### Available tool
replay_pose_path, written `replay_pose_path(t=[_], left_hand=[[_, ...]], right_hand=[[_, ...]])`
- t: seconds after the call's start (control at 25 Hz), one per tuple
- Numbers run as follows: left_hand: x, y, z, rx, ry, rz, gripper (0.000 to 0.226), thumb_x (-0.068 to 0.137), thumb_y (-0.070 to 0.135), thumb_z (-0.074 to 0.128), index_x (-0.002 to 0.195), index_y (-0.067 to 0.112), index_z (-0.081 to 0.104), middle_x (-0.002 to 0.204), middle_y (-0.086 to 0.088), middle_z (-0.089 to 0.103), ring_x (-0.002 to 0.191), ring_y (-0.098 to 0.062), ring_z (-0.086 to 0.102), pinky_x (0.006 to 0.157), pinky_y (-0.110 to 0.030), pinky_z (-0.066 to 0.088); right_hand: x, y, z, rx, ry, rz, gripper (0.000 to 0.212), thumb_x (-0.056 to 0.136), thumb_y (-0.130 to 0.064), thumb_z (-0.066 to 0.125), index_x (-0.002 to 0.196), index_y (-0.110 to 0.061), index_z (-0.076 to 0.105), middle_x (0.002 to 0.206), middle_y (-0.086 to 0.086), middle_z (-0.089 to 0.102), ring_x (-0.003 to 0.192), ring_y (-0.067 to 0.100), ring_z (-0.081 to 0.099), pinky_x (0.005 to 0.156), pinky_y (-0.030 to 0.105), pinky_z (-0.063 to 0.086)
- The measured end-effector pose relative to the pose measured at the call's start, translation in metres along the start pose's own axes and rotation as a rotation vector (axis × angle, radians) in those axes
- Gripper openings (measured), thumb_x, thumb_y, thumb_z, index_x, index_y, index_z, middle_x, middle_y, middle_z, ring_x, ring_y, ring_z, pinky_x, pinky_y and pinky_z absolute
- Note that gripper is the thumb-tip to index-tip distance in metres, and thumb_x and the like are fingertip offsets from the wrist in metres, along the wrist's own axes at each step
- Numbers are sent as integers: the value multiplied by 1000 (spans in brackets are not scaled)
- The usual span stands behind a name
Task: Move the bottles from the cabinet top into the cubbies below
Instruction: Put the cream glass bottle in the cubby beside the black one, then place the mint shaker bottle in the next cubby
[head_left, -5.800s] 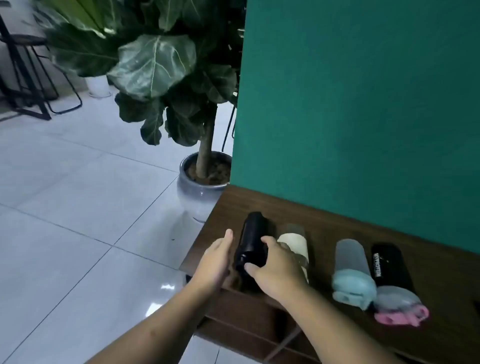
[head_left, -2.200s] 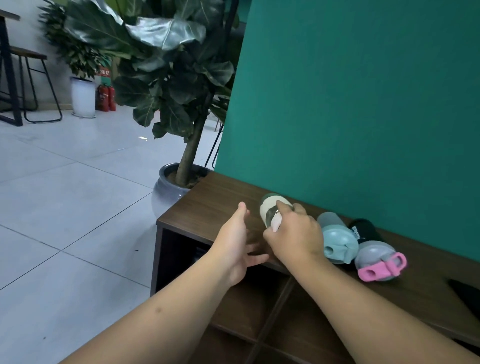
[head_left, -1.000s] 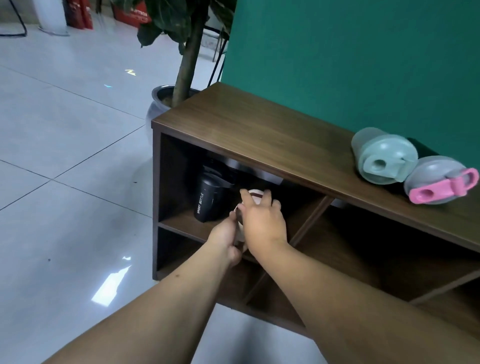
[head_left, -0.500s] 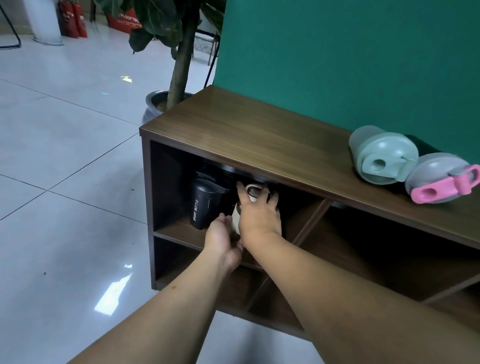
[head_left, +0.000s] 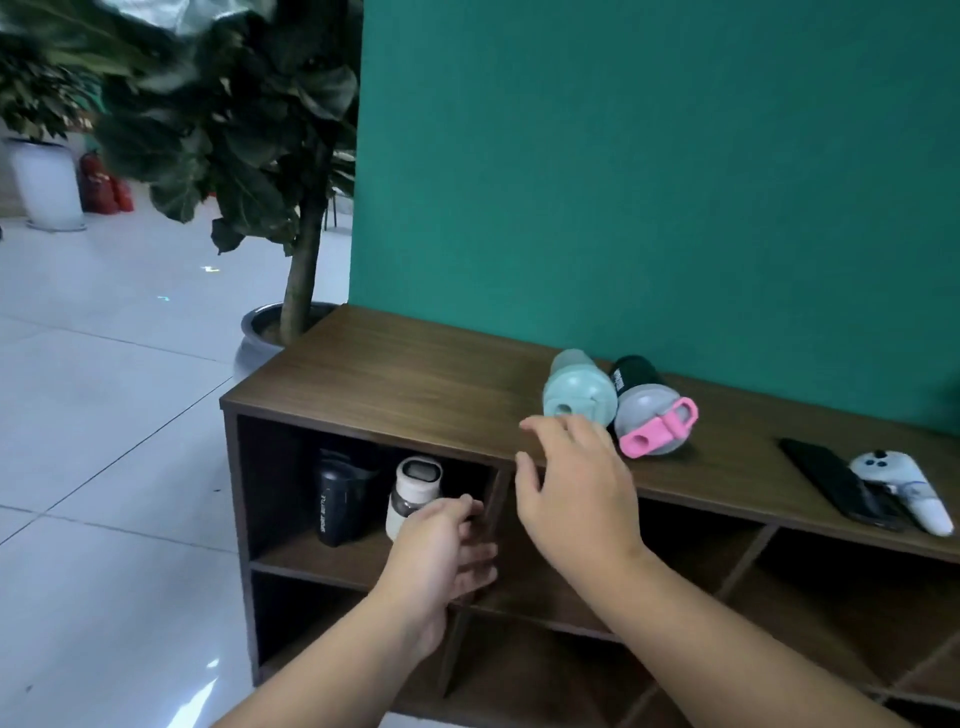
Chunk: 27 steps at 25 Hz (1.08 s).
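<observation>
Two bottles stand already in the upper left cubby (head_left: 291, 551): a black bottle (head_left: 340, 501) and, just beside it on the right, a cream bottle (head_left: 413, 491) with a dark band and a white cap. Two more lie on their sides on the cabinet top (head_left: 415, 379), touching each other: a mint bottle (head_left: 577, 387) with a pale clear body, and a dark bottle (head_left: 647, 410) with a grey lid and pink spout. So I judge the task about half done.

The left hand (head_left: 441, 551) is near the cream bottle with fingers loosely curled and holding nothing. The right hand (head_left: 571, 493) is over the front edge of the top, fingers spread wide and empty, near the mint bottle; probably this one is next. Farther right lie a phone (head_left: 836, 483) and a white controller (head_left: 904, 488).
</observation>
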<state>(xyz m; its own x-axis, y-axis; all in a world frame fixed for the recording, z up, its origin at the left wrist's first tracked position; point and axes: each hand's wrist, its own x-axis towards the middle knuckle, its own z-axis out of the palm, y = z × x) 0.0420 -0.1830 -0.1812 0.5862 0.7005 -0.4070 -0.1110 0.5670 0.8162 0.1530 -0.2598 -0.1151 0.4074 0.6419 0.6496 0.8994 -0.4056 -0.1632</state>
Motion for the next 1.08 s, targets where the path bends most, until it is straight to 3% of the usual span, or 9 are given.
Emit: replay_pose_path(t=[0.08,0.16,0.32,0.44,0.56,0.68,0.8,0.96,1.08], left_hand=[[-18,17,29,44,-27,24,21,108,25,59,118,12,71,118,-13,75,107,-33,75,83,-47,66],[-25,30,52,50,-41,27,18,108,21,59,114,10,71,118,-15,72,107,-35,73,91,-52,64],[-12,40,71,43,-63,10,17,108,21,59,114,11,70,127,-20,71,113,-37,71,93,-55,64],[4,42,73,41,-49,8,15,107,22,60,114,14,71,126,-18,72,111,-34,72,90,-52,66],[12,39,73,44,-40,-12,14,107,21,60,112,13,72,124,-18,73,110,-35,73,89,-52,66],[8,36,73,23,-25,-37,15,107,20,60,112,11,71,126,-20,72,112,-37,73,91,-53,65],[-9,37,66,-40,-25,-34,16,107,24,61,117,14,69,131,-20,69,112,-36,72,91,-53,65],[-34,31,55,-275,-80,-49,50,102,48,65,142,19,59,140,-20,60,116,-42,71,79,-52,67],[-48,4,56,-368,-180,-154,75,86,64,75,147,22,61,147,-26,58,120,-47,70,69,-47,66]], right_hand=[[33,17,-18,-101,-143,107,63,101,-26,81,160,-19,61,155,16,58,146,38,54,118,49,54],[61,30,-19,-260,-318,170,83,106,-33,76,177,-26,33,177,20,31,166,40,27,138,51,34],[88,47,5,-473,-490,188,99,102,-36,80,181,-35,20,184,26,19,173,49,15,145,63,9],[99,55,22,-532,-482,148,88,102,-51,78,173,-34,31,169,22,43,162,46,39,143,67,12],[99,55,30,-510,-439,97,80,102,-47,79,168,-30,36,155,21,51,149,42,51,139,60,29],[92,46,20,-422,-393,89,76,102,-41,79,165,-29,38,149,19,49,139,38,51,121,49,46],[70,24,-11,-254,-325,91,79,100,-42,81,167,-33,39,156,17,43,144,37,45,122,47,46],[16,1,-84,2,-168,56,83,84,-42,96,158,-33,58,147,14,54,136,36,52,112,49,54],[-32,0,-123,71,-391,101,85,87,-54,91,160,-48,47,148,-3,48,142,22,46,119,37,47]])
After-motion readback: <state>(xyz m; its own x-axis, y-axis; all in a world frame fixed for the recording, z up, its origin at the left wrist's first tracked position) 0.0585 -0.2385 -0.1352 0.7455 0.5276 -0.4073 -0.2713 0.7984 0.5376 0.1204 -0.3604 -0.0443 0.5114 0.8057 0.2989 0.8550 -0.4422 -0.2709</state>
